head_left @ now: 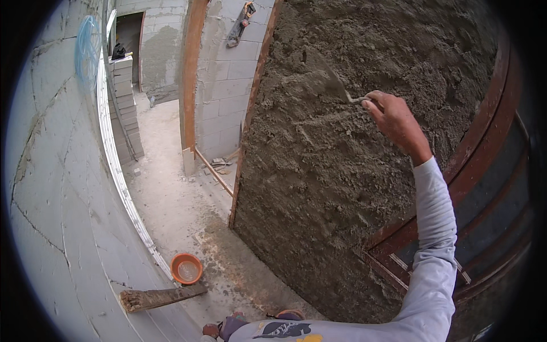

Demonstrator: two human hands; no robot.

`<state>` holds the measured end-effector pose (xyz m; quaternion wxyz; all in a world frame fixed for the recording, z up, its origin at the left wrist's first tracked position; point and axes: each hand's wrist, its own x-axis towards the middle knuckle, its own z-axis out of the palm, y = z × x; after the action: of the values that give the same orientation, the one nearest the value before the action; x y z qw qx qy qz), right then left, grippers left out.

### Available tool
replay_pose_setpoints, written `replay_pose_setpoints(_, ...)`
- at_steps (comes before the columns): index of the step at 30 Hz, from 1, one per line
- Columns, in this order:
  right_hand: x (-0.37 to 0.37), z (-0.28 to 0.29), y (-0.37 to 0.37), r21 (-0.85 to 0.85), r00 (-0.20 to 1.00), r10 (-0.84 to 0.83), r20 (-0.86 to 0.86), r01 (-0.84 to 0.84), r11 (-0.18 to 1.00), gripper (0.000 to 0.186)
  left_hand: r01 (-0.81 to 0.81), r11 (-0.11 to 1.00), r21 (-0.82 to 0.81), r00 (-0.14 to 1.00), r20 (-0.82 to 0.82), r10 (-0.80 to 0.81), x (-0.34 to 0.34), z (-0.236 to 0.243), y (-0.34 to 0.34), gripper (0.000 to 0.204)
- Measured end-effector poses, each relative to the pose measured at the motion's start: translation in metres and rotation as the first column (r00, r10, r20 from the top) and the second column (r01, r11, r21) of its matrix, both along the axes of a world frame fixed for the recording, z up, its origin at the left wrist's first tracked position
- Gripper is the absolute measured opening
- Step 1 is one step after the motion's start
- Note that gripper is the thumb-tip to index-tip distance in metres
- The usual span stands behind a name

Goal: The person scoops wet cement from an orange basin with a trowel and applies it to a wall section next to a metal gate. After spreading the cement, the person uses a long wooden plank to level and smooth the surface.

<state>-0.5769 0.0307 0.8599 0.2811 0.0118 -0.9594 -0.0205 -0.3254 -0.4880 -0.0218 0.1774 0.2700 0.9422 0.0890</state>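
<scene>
The right hand [393, 117] grips a trowel [345, 94] by its handle, fingers closed round it and thumb along the near side. The blade is seen nearly edge-on, slanting up and left over the far, upper part of a mortar coat [319, 154]; whether it touches the surface I cannot tell. The left hand [211, 330] seems to be the small reddish-brown shape at the near edge (too little of it shows to be sure), and I cannot tell how its fingers stand.

As for progress, covering looks well advanced: dark grey mortar spreads from the wooden edge strip [249, 114] on the left to the reddish-brown frame [484, 125] on the right, and down toward the floor [162, 139]. Its face is rough, with ridges and lumps throughout, so levelling and smoothing appear to be left. One small dark pit shows near the top, left of the blade.

Beyond the strip, the block wall [231, 74] shows pale bare blocks, and the left wall [51, 171] has no such coat. An orange bucket [173, 269] stands on the floor, near left, just beyond a wooden plank [162, 297].
</scene>
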Motion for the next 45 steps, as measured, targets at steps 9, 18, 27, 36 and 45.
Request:
replay_pose_setpoints(9,-0.144,-0.12,0.004,-0.117,0.995,-0.085,-0.055,0.078,0.99,0.038,-0.921,-0.036,0.388,0.336,0.839,0.428,-0.1,0.05,0.073,0.024)
replay_pose_setpoints(18,0.006,-0.039,0.028,0.083,0.935,-0.345,-0.076,0.351,0.933,0.045,-0.837,0.531,0.132,0.463,0.688,0.56,-0.067,0.026,0.021,0.033)
replay_pose_setpoints(27,0.077,0.016,-0.003,0.416,0.88,-0.327,-0.346,0.456,0.787,0.038,-0.729,0.672,0.129,0.586,0.625,0.516,-0.071,-0.003,-0.012,0.032)
replay_pose_setpoints(36,0.124,0.029,-0.066,-0.466,0.751,0.654,0.086,-0.55,0.693,0.043,-0.897,-0.176,0.405,0.396,0.914,0.086,-0.014,-0.008,0.051,0.029)
replay_pose_setpoints(45,0.265,0.062,0.097,-0.202,0.82,-0.004,-0.572,-0.136,0.97,0.042,-0.876,0.332,0.351,0.481,0.58,0.657,0.164,0.004,0.114,0.035)
